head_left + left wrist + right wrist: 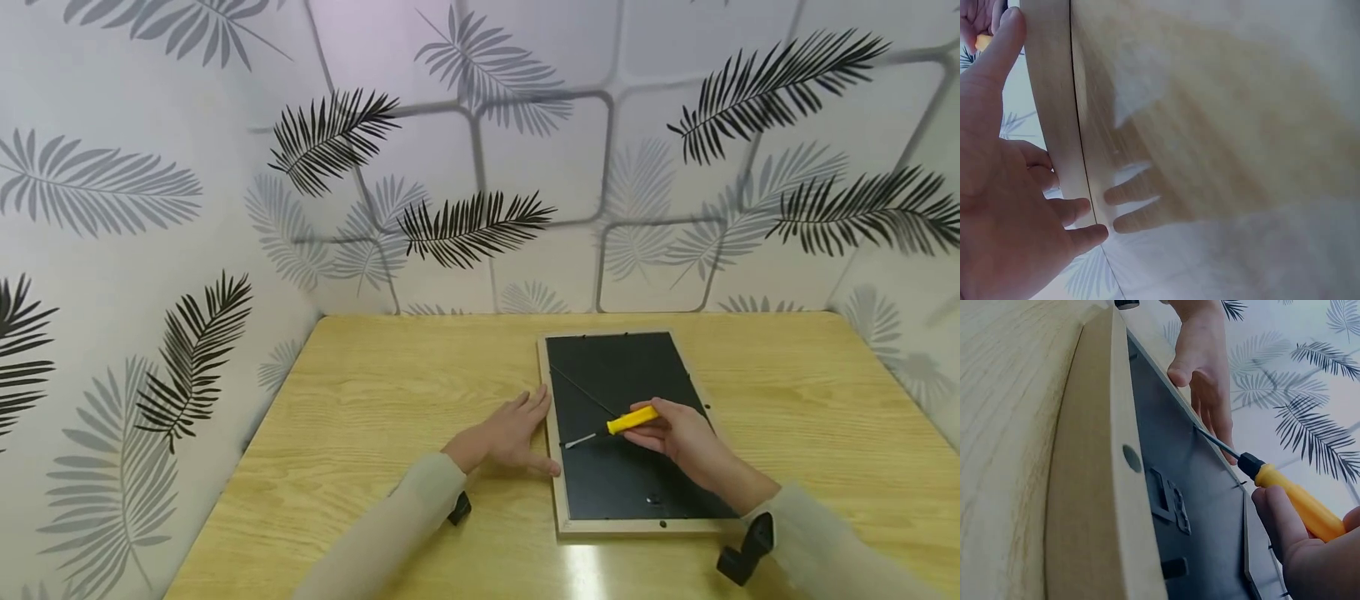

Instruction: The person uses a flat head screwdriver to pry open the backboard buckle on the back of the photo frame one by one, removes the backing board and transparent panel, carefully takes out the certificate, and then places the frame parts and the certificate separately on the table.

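Note:
A picture frame [555, 500] with a pale wooden rim lies face down on the table, its black backing board [615, 479] upward. My right hand [690, 446] grips a screwdriver [633, 419] by its yellow handle. The metal tip points left and sits at a small dark tab by the frame's left inner edge; the right wrist view shows the screwdriver [1300, 503] meeting the board there. Against the left outer side of the rim rests my left hand [513, 433], fingers and thumb spread. In the left wrist view the left hand's fingers [1088, 236] look extended along the frame's side.
Small dark tabs [1177, 568] line the frame's inner edge, and a metal hanger [1169, 500] is fixed near one end. The yellowish wood table [375, 400] reaches back to walls [540, 167] covered in a feather pattern. Both wrists wear dark devices [742, 554].

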`<state>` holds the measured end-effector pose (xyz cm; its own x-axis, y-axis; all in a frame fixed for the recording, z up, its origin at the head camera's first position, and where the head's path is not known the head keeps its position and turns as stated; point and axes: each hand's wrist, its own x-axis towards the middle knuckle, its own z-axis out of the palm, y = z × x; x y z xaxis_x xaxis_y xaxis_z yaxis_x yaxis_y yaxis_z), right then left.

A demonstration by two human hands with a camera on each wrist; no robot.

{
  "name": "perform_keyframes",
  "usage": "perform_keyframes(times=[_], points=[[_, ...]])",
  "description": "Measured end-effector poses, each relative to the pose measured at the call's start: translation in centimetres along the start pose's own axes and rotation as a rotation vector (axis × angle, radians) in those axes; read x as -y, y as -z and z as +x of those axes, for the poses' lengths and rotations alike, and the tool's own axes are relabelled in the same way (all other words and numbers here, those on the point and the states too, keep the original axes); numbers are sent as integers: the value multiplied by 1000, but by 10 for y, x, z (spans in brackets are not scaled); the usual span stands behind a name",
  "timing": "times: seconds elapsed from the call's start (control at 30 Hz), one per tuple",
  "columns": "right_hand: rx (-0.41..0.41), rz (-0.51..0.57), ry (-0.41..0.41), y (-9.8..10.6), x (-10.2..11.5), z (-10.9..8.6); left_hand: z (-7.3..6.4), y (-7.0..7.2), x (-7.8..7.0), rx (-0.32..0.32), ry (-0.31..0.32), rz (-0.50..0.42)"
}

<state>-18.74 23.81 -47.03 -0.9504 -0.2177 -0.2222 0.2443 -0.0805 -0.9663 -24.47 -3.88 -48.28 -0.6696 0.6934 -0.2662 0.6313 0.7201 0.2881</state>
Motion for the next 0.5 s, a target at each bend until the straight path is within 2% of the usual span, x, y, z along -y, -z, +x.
perform_keyframes(times=[0.27, 0.5], points=[[-87, 74, -44, 2, 3, 9, 17, 3, 10, -46, 12, -58], [-110, 137, -16, 2, 8, 17, 17, 4, 6, -52, -16, -94]])
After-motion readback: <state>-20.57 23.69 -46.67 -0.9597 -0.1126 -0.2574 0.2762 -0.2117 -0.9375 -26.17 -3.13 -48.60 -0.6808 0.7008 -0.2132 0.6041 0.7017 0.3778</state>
